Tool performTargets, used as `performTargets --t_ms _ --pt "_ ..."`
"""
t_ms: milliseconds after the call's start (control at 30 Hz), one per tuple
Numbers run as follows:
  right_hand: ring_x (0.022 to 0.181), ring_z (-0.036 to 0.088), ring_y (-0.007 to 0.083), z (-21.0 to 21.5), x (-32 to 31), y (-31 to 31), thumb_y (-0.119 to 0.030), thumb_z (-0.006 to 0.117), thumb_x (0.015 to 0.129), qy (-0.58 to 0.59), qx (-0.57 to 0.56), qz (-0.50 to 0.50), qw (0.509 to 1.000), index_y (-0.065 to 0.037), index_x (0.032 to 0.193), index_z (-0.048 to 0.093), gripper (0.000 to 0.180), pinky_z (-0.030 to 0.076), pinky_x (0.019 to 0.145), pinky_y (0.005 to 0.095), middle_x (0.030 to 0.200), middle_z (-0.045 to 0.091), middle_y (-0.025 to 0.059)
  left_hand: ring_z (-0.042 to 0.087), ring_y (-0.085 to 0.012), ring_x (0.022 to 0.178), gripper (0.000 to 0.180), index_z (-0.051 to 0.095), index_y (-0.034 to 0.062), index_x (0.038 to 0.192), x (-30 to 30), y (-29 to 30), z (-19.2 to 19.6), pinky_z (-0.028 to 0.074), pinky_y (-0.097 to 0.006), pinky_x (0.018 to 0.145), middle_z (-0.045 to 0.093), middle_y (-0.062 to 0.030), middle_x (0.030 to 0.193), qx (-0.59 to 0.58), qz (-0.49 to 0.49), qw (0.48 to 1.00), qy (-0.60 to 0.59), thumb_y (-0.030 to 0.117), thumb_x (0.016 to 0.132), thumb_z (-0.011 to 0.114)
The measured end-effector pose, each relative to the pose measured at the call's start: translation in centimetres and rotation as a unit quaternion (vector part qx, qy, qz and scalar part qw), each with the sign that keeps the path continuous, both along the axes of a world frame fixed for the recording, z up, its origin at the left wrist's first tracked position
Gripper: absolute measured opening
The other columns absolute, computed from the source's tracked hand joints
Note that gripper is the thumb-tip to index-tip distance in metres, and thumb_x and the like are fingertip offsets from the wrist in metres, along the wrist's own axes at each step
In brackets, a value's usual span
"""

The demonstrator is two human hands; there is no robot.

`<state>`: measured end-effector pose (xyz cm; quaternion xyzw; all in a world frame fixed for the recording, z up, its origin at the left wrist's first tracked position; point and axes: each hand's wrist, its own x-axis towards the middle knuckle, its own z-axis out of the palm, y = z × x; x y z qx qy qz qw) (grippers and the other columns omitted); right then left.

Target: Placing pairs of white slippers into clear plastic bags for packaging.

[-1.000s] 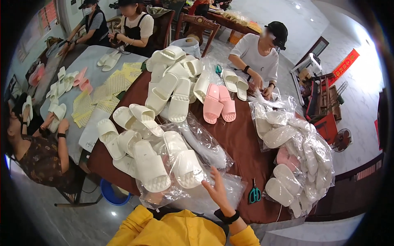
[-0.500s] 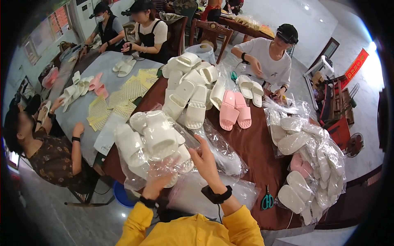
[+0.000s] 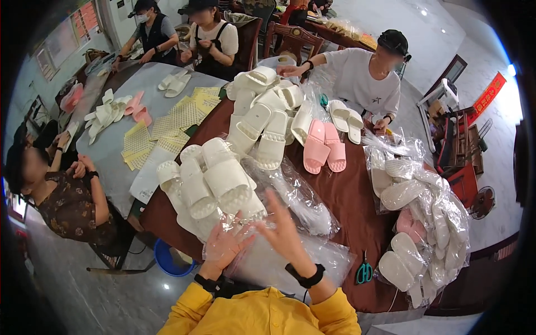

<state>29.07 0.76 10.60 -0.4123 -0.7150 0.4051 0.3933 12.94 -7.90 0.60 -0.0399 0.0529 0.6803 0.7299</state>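
Hands, left hand [image 3: 225, 244] and right hand [image 3: 283, 228], both spread open on clear plastic bag [image 3: 262, 262] beside white slippers [image 3: 215, 184].

pink slippers [image 3: 324, 146] mid-table, teal scissors [image 3: 364, 272] near edge, blue bucket [image 3: 169, 260] below.

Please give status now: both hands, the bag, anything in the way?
Left hand and right hand open, fingers spread on clear plastic bag. White slippers piled just beyond. Scissors lie apart, to the right.
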Motion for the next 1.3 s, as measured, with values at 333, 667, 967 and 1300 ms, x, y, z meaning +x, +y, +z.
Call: performTargets --t_ms 333,667,967,1300 --pt "0.078 0.066 0.0187 6.0 -1.9 -3.1 -0.006 0.060 0.092 0.060 -0.045 0.069 0.995 0.002 0.108 0.066 0.019 0.054 0.072 0.0288 0.098 0.064 0.0126 0.030 -0.0328 0.143 0.057 0.020 0.0282 0.155 0.7 2.5 -0.9 0.030 -0.058 0.113 0.023 -0.0032 0.161 0.005 -0.013 0.976 0.219 0.036 0.103 0.040" --pt "0.089 0.060 0.0106 0.3 21.8 -5.6 -0.004 0.067 0.088 0.002 -0.324 0.013 0.946 -0.003 0.107 0.059 0.020 0.051 0.078 0.0227 0.115 0.062 0.0061 0.034 -0.0363 0.140 0.051 0.038 0.0144 0.147 2.4 1.3 -3.3 0.030 -0.059 0.113 0.040 -0.0067 0.150 0.001 -0.074 0.994 0.074 0.040 0.103 0.038" --pt "0.107 0.053 0.0178 -7.1 28.0 -11.3 0.008 0.057 0.081 -0.084 -0.355 0.133 0.922 -0.015 0.151 0.036 0.077 0.049 0.088 0.0272 0.148 0.042 0.0083 0.056 -0.0258 0.112 0.047 0.050 0.0059 0.131 -2.9 -3.8 -2.4 0.048 -0.036 0.094 0.057 -0.0077 0.124 -0.096 0.040 0.901 0.421 0.041 0.101 0.042" --pt "0.134 0.042 0.0379 -8.8 25.1 -13.2 0.013 0.051 0.077 -0.294 -0.109 0.108 0.943 -0.020 0.150 0.038 0.082 0.047 0.100 0.0392 0.150 0.038 0.0188 0.043 -0.0318 0.135 0.046 0.049 0.0053 0.140 6.5 6.3 18.6 0.024 -0.045 0.116 0.050 -0.0128 0.143 0.460 -0.157 0.446 0.751 0.027 0.100 0.043"
